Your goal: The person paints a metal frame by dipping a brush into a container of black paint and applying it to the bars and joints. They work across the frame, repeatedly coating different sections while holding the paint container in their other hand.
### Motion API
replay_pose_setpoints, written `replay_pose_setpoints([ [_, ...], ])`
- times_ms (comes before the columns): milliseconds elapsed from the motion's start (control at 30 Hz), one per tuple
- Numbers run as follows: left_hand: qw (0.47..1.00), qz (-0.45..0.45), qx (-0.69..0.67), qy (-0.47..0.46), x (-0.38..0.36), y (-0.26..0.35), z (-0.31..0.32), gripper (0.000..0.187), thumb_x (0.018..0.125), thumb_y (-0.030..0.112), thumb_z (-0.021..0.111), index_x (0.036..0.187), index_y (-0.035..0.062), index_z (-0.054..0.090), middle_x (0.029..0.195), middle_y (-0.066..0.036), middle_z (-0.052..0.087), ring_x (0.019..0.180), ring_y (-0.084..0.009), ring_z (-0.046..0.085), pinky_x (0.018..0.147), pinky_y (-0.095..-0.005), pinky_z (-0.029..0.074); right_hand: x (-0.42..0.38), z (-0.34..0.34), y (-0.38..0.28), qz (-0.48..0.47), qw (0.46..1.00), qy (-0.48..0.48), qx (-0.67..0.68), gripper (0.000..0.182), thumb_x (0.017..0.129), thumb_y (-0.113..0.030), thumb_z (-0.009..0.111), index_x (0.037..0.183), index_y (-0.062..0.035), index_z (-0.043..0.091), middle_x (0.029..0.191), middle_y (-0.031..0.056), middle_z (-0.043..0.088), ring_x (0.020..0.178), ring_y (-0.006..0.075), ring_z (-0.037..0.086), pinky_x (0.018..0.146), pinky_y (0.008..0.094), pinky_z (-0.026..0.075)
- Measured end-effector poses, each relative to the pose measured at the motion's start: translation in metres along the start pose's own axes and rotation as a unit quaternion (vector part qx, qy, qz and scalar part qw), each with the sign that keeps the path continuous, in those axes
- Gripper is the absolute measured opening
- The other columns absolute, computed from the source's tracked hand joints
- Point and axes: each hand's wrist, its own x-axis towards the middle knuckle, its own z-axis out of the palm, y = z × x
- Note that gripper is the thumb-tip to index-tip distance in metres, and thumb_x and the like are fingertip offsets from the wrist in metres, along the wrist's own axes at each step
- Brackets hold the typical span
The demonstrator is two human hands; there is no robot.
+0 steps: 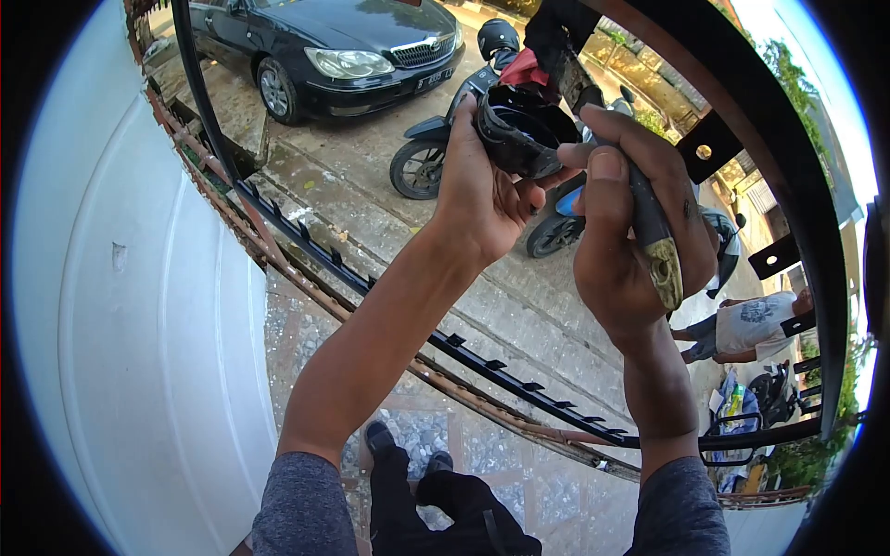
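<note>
Head view: left hand point(491, 190) is gripping a round black cup-like part point(524, 130), fingers wrapped beneath, its open side showing. Right hand point(644, 213) is closing around a worn grey handle point(652, 218), fingertips near the part's right edge. Curved black metal frame point(538, 382) is spanning the scene. Black car point(343, 56) is standing far left; motorbikes point(422, 153) are standing beyond the hands.

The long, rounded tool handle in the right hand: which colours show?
The handle is dark grey with a dull yellowish end, clearest in the head view.
</note>
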Motion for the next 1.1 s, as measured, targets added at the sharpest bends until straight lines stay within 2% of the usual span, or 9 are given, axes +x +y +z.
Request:
replay_pose_setpoints([
  [33,1.0,0.004,-0.003,-0.014,0.001,0.0,-0.004,0.059,0.103,0.054,0.018,0.117,0.0121,0.058,0.107,-0.005,0.069,0.098,-0.0193,0.069,0.081,-0.0324,0.06,-0.001,-0.001,-0.001,-0.003,1.0,-0.008,0.001,0.016,0.087,-0.002,0.066,0.101,0.0014,0.07,0.088,0.0137,0.073,0.068,0.0199,0.072,0.06,0.0267,0.054],
  [167,1.0,-0.007,-0.009,0.011,0.002,-0.003,-0.002,0.069,0.099,0.063,0.017,0.123,0.0104,0.055,0.099,-0.006,0.07,0.083,-0.0237,0.071,0.04,-0.0169,0.042,-0.003,-0.009,0.004,-0.005,1.0,-0.013,-0.014,0.016,0.086,0.0,0.066,0.101,0.0017,0.07,0.087,0.015,0.073,0.068,0.0216,0.072,0.06,0.028,0.055],
  [333,0.999,-0.041,-0.005,0.035,-0.003,0.005,0.003,0.07,0.099,0.064,0.017,0.125,0.0106,0.054,0.1,-0.008,0.069,0.083,-0.0243,0.071,0.039,-0.0174,0.042,-0.015,-0.031,-0.006,0.014,0.997,-0.051,-0.046,0.023,0.096,-0.008,0.055,0.112,0.0032,0.066,0.084,0.0135,0.073,0.058,0.0105,0.063,0.056,0.0226,0.05],
  [467,1.0,-0.015,-0.007,0.026,0.003,0.001,0.001,0.071,0.099,0.063,0.017,0.129,0.0095,0.052,0.103,-0.01,0.069,0.087,-0.0286,0.071,0.039,-0.0186,0.044,-0.007,-0.019,0.005,-0.084,0.992,-0.065,-0.068,0.023,0.096,-0.007,0.055,0.113,0.0031,0.067,0.083,0.0141,0.073,0.063,0.0121,0.066,0.057,0.0232,0.051],
  [767,1.0,-0.005,0.005,0.026,0.002,0.007,0.006,0.071,0.099,0.063,0.018,0.126,0.0074,0.053,0.103,-0.011,0.069,0.086,-0.0284,0.072,0.039,-0.0193,0.045,0.015,-0.003,0.008,-0.082,0.996,-0.001,-0.028,0.022,0.096,-0.005,0.055,0.112,0.0047,0.066,0.088,0.0142,0.074,0.061,0.0079,0.063,0.055,0.0198,0.047],
  [800,1.0,-0.011,0.014,0.02,0.001,0.008,0.005,0.071,0.099,0.063,0.018,0.126,0.0073,0.053,0.103,-0.011,0.069,0.086,-0.0281,0.072,0.039,-0.0192,0.045,0.01,-0.004,0.005,-0.059,0.998,0.013,-0.029,0.021,0.095,-0.004,0.055,0.111,0.0051,0.066,0.089,0.0142,0.074,0.062,0.0088,0.063,0.056,0.0206,0.048],
  [833,1.0,-0.023,-0.014,0.001,-0.004,0.009,0.006,0.065,0.1,0.063,0.024,0.12,0.0117,0.059,0.097,-0.005,0.07,0.077,-0.0169,0.068,0.043,-0.0173,0.051,0.005,-0.005,0.003,-0.036,0.999,0.028,-0.029,0.021,0.094,-0.004,0.056,0.11,0.0054,0.066,0.089,0.0142,0.074,0.062,0.0096,0.063,0.056,0.0213,0.048],
  [1000,0.999,-0.03,-0.012,0.013,-0.005,0.01,0.003,0.067,0.099,0.064,0.026,0.121,0.0108,0.059,0.101,-0.007,0.069,0.082,-0.0218,0.069,0.041,-0.0168,0.051,-0.002,-0.002,-0.005,0.014,0.999,0.041,0.021,0.016,0.091,-0.001,0.062,0.103,0.0074,0.067,0.094,0.0159,0.073,0.075,0.0203,0.074,0.067,0.029,0.058],
  [1100,1.0,-0.023,-0.011,0.003,-0.005,0.011,0.005,0.067,0.099,0.063,0.026,0.122,0.0089,0.058,0.103,-0.008,0.069,0.086,-0.0246,0.07,0.041,-0.0165,0.051,0.003,-0.005,0.002,0.013,0.999,0.048,0.011,0.018,0.092,-0.002,0.059,0.106,0.0073,0.066,0.092,0.0175,0.073,0.071,0.0182,0.07,0.063,0.0276,0.055],
])
